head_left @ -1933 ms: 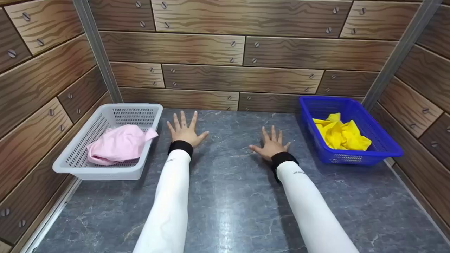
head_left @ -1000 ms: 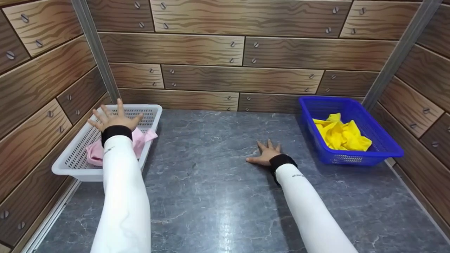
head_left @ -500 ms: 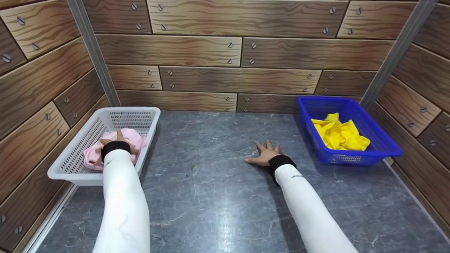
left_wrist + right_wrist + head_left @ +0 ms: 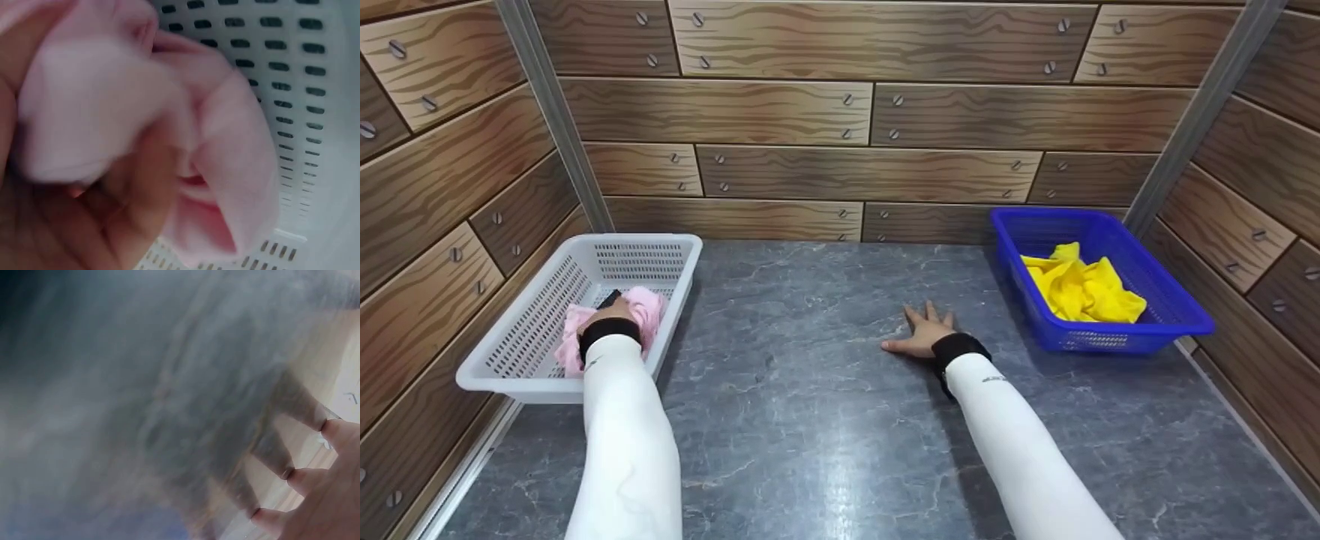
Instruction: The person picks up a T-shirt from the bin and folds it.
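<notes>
Inside the white basket [image 4: 687,289] on the left, my left hand [image 4: 619,310] grips a crumpled pink cloth [image 4: 647,303]. In the left wrist view its fingers [image 4: 153,183] curl into the pink fabric, which is blurred there. Part of the cloth still lies against the basket's slotted bottom and side. A small black patch [image 4: 610,298] shows just beyond the knuckles in the head view. My right hand [image 4: 924,334] rests on the grey table [image 4: 825,375] with its fingers spread and holds nothing; in the right wrist view its fingertips meet the surface.
A blue basket [image 4: 1174,328] stands at the right, holding a crumpled yellow cloth [image 4: 1084,289]. Wood-patterned walls [image 4: 780,112] enclose the table at the back and both sides, with metal posts in the corners.
My left hand has lifted off the table, moved left over the white basket, come down and gathered up the pink cloth. The right hand has shifted only slightly on the table.
</notes>
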### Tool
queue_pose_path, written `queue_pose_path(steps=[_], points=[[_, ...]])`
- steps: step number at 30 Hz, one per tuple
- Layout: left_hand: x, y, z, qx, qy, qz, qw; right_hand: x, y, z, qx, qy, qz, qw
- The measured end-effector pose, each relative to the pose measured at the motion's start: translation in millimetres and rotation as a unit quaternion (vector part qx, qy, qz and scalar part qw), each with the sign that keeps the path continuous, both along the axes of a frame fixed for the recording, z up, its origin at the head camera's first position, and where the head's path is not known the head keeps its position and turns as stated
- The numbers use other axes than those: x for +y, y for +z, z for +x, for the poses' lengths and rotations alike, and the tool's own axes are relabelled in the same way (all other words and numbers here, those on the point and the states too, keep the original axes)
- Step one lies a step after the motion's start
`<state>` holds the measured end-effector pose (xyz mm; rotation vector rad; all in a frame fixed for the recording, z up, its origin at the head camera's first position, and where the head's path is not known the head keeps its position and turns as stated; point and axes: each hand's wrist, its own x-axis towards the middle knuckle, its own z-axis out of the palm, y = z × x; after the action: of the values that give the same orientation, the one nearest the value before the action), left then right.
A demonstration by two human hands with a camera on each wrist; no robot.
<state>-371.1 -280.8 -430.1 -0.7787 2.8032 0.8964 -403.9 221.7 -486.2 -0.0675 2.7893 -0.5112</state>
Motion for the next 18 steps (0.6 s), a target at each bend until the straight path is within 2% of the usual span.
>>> queue_pose_path(steps=[3, 7, 11, 15, 18], points=[[-8.3, -4.9, -11.7, 0.003, -0.063, -0.109, 0.9921, -2, -0.1, 0.7, -0.007, -0.003, 0.003, 1.0], [-16.8, -2.2, -18.3, 0.041, -0.008, -0.087, 0.9953, -2, 0.0, 1.5, -0.003, 0.005, 0.003, 1.0], [-21.5, 16.5, -24.7, 0.096, 0.037, -0.057, 0.9931, 0, 2.0, 1.6, 0.008, 0.007, 0.001, 0.9999], [-17.6, 42.8, -30.9, 0.158, 0.072, -0.04, 0.9841, 1, 1.9, 0.3, 0.009, 0.009, 0.001, 0.9999], [-7.9, 60.5, -33.9, 0.218, 0.097, -0.021, 0.971, 1, -2.9, -2.2, 0.002, 0.012, 0.002, 0.9999]])
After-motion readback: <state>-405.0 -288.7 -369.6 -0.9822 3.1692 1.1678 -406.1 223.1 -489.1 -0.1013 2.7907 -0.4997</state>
